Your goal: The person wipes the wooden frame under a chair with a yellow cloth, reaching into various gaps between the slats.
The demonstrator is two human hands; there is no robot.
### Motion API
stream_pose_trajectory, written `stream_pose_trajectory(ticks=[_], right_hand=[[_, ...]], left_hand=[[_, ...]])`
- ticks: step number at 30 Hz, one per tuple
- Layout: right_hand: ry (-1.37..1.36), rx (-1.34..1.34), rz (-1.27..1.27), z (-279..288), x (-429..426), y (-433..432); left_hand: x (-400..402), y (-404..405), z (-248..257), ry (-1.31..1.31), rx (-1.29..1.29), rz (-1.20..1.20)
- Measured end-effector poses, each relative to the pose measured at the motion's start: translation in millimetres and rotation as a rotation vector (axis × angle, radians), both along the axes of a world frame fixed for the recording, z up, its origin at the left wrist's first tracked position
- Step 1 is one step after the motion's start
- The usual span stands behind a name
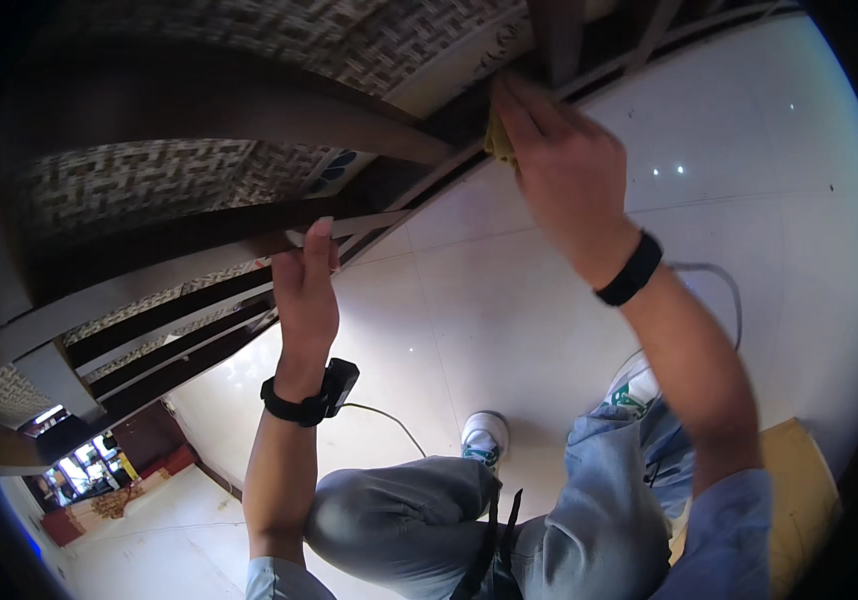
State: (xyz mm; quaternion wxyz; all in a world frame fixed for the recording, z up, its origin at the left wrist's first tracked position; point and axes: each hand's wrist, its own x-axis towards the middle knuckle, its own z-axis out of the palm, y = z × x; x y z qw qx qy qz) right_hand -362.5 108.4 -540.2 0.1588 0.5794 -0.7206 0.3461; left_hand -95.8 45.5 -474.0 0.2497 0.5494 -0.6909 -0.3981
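A dark wooden slatted frame (264,120) of a piece of furniture spans the upper left, its rails running diagonally. My left hand (305,300) grips one of the slats (166,274), thumb on top; the other fingers are partly hidden. Farther along, my right hand (571,161) pinches a yellowish-green cloth (501,142) against the frame's lower edge. Its fingertips are dark and blurred, and much of the cloth is hidden under them. Behind the slats shows a surface with a woven brown-and-cream pattern (136,176).
Pale glossy floor tiles (489,292) lie below, with my knees and white-and-green shoes (485,435) over them. A thin cable (735,300) curves by my right forearm; another (391,416) runs from my left wrist device (339,386). A tan flat panel (796,480) lies at lower right.
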Motion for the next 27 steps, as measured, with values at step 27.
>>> stream_pose_trajectory(ticks=[27], right_hand=[[-0.575,0.099,0.110,10.3,21.9,-27.9]], left_hand=[[-0.8,-5.7,-5.5,0.060,-0.029,-0.031]])
